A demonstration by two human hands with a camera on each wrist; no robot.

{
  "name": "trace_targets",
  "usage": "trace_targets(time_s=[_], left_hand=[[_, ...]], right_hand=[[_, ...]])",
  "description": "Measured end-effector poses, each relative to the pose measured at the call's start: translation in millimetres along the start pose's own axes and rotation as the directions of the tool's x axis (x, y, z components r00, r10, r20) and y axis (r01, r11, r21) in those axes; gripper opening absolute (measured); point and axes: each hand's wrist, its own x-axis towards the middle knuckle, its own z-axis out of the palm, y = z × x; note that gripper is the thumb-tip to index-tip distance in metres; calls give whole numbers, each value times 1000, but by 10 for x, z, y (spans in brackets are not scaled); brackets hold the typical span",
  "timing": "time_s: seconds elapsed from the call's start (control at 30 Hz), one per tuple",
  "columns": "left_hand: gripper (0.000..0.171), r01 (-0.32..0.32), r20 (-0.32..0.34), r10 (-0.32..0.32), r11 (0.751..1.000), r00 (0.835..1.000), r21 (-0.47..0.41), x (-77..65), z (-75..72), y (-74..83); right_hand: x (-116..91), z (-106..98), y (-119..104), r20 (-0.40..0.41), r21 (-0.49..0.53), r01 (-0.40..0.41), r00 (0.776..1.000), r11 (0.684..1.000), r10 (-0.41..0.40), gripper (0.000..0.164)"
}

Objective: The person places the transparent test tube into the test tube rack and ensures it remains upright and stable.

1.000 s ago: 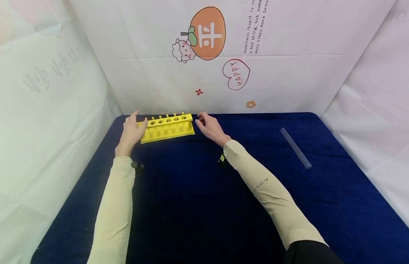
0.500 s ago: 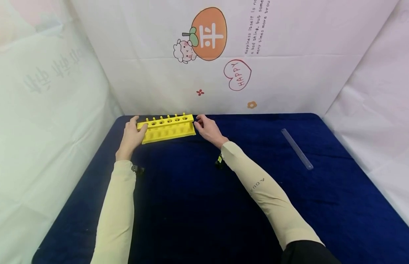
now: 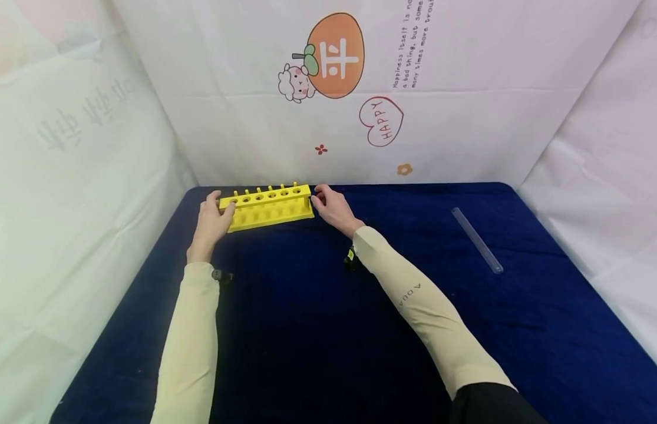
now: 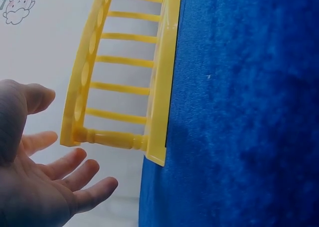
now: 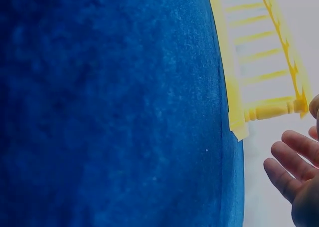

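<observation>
A yellow test tube rack [image 3: 270,215] stands at the back left of the blue table, its row of round holes facing up and pegs along its back. My left hand [image 3: 210,222] is at the rack's left end, thumb and fingers spread; in the left wrist view its fingers [image 4: 75,167] are extended beside the end post. At the opposite end, my right hand [image 3: 334,208] has loosely bent fingers close to the top corner. The right wrist view has its fingers [image 5: 286,169] just off that end, thumb partly cut off. Contact with the rack cannot be made out on either side.
A clear test tube [image 3: 476,240] lies slantwise on the right side of the blue cloth-covered table [image 3: 317,330]. White printed sheets [image 3: 243,129] rise behind the table and on both sides.
Both hands stay at the rack's ends. My right hand has come slightly closer to the right end, and my left thumb has shifted a little. The rack looks nearly unmoved.
</observation>
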Motion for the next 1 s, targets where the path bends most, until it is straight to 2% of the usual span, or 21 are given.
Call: trace_targets(time_s=[0.37,0.83,1.0], left_hand=[[72,38,-6,-38,999,999,-21,-4,12,-12],[75,62,12,-61,996,998,-63,27,67,-55],[75,79,43,-77,995,996,-52,19,80,-79]], right_hand=[[53,91,-19,-26,19,28,999,999,-27,38],[74,183,-51,-38,81,-1,999,997,4,36],[74,214,-42,-30,96,-13,999,995,16,36]])
